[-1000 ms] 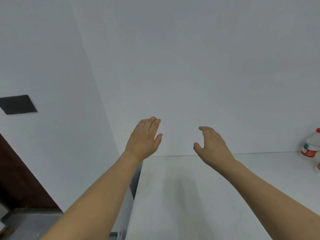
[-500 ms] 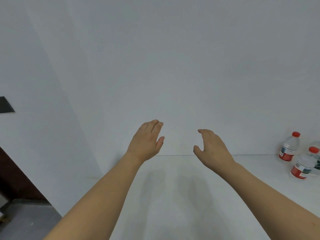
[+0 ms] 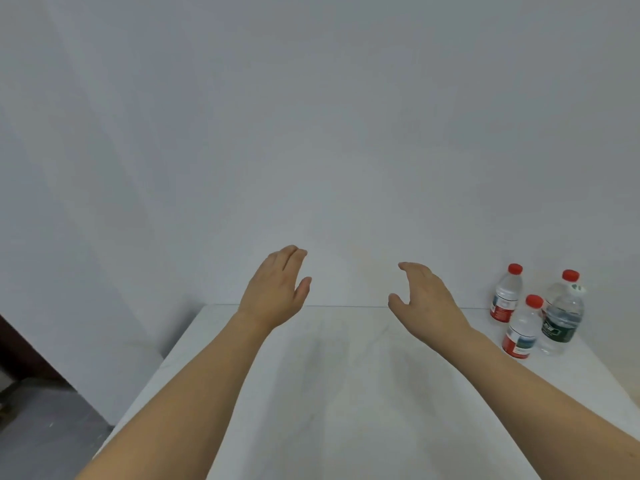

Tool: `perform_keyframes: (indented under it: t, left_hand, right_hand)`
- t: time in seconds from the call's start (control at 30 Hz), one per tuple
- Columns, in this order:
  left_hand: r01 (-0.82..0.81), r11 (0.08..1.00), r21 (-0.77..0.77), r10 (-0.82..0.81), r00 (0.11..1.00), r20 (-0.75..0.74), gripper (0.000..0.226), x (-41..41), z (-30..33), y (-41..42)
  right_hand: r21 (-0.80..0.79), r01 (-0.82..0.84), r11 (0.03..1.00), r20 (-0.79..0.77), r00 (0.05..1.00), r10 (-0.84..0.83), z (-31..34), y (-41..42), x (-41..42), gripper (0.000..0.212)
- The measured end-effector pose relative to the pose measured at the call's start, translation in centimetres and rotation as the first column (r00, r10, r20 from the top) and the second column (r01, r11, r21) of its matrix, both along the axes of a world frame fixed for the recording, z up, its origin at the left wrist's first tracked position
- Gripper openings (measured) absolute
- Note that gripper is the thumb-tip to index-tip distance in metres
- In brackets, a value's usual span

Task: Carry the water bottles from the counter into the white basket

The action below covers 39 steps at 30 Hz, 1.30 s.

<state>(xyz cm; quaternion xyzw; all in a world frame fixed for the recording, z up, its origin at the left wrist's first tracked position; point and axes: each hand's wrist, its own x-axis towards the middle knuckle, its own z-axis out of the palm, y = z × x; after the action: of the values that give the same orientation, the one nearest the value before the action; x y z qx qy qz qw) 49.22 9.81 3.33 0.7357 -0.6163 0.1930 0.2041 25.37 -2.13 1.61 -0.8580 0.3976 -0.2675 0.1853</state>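
Three clear water bottles with red caps stand upright in a cluster at the back right of the white counter [image 3: 339, 393]. The rear bottle [image 3: 505, 294] and the front bottle [image 3: 521, 329] carry red labels; the taller bottle [image 3: 562, 315] on the right has a dark green label. My left hand [image 3: 275, 289] and my right hand [image 3: 424, 297] hover above the counter's middle, both with relaxed fingers and holding nothing. The right hand is a short way left of the bottles. No white basket is in view.
A plain white wall rises behind the counter and along the left. The counter's left edge drops to a grey floor [image 3: 45, 434], with a dark brown panel [image 3: 20, 351] beside it.
The view has swung right: the bottles came from the right edge into full view, and the left wall and dark panel slid leftward. Both hands stay raised and empty.
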Motion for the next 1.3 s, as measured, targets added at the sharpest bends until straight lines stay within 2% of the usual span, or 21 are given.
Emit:
perform_keyframes:
  t: [0.17, 0.33, 0.47, 0.67, 0.9, 1.03, 1.13, 1.2, 1.3]
  left_hand:
    - [0.026, 0.998, 0.058, -0.027, 1.0, 0.015, 0.046, -5.1, -0.4, -2.5]
    - [-0.001, 0.992, 0.127, 0.003, 1.0, -0.015, 0.046, -6.2, -1.0, -5.6]
    - [-0.087, 0.983, 0.163, 0.109, 0.985, -0.133, 0.046, -8.0, -2.6, -8.7]
    - [-0.088, 0.976, 0.199, 0.134, 0.965, -0.227, 0.046, -14.8, -4.6, -15.8]
    - [-0.023, 0.948, 0.316, 0.143, 0.922, -0.361, 0.047, -24.7, -8.7, -25.6]
    - [0.03, 0.92, 0.392, 0.156, 0.887, -0.435, 0.049, -29.2, -11.9, -31.2]
    - [0.054, 0.896, 0.442, 0.184, 0.858, -0.479, 0.053, -31.9, -14.6, -35.1]
    - [0.052, 0.875, 0.482, 0.226, 0.836, -0.5, 0.056, -33.5, -16.6, -37.5]
    - [0.076, 0.862, 0.501, 0.278, 0.756, -0.593, 0.048, -35.2, -19.5, -39.9]
  right_hand:
    - [0.038, -0.016, 0.999, -0.027, 1.0, 0.017, -0.1, -3.9, -3.6, 0.06]
    - [0.04, -0.03, 0.999, -0.062, 0.998, 0.032, -0.9, -7.2, -5.0, 0.061]
    - [0.054, -0.031, 0.998, -0.123, 0.992, 0.037, -1.9, -10.6, -7.9, 0.061]
    - [0.148, 0.024, 0.989, -0.131, 0.991, -0.004, -4.3, -18.2, -13.8, 0.062]
    - [0.212, 0.092, 0.973, -0.157, 0.986, -0.059, -8.5, -28.2, -20.8, 0.057]
    - [0.19, 0.187, 0.964, -0.235, 0.962, -0.14, -11.4, -33.4, -23.9, 0.052]
    - [0.228, 0.225, 0.947, -0.284, 0.946, -0.157, -14.1, -36.7, -25.4, 0.057]
    - [0.277, 0.227, 0.934, -0.27, 0.951, -0.151, -16.0, -38.3, -25.9, 0.057]
    - [0.404, 0.179, 0.897, -0.115, 0.983, -0.145, -18.5, -39.3, -26.1, 0.048]
